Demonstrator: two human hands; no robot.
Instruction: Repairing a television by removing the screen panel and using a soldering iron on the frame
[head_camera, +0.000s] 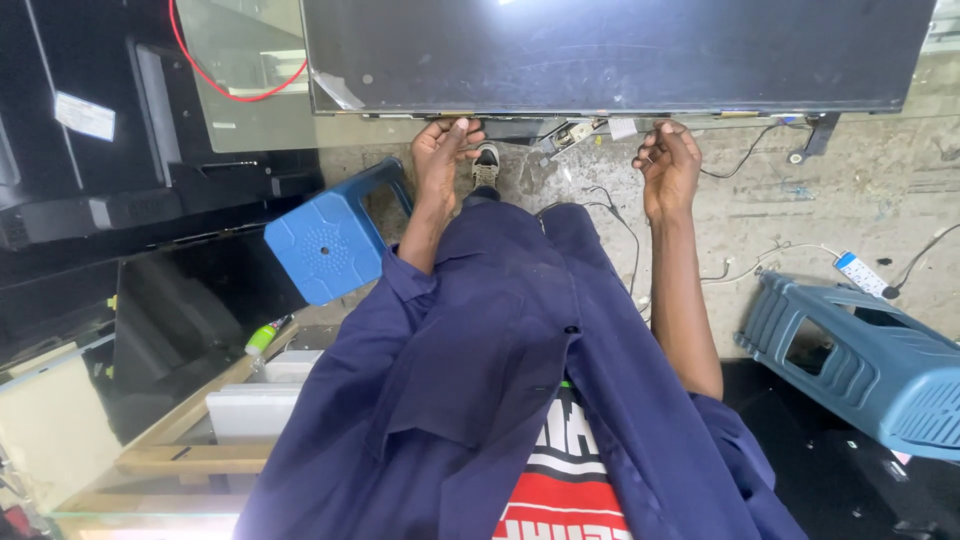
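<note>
A large dark flat screen panel (620, 50) lies on the concrete floor ahead of me. Its near edge runs across the top of the view. My left hand (445, 150) grips that near edge with curled fingers, left of centre. Further right along the same edge, my right hand (668, 165) is curled with its fingers under the panel. A small circuit strip and white connector (575, 130) sit between the two hands. My foot in a grey shoe (486, 165) stands just below the left hand.
A blue plastic stool (330, 240) stands at my left, another blue stool (860, 350) lies tipped at the right. Loose cables and a white power strip (860, 272) lie on the floor. Dark screens (180, 310) and wooden frames are stacked at left.
</note>
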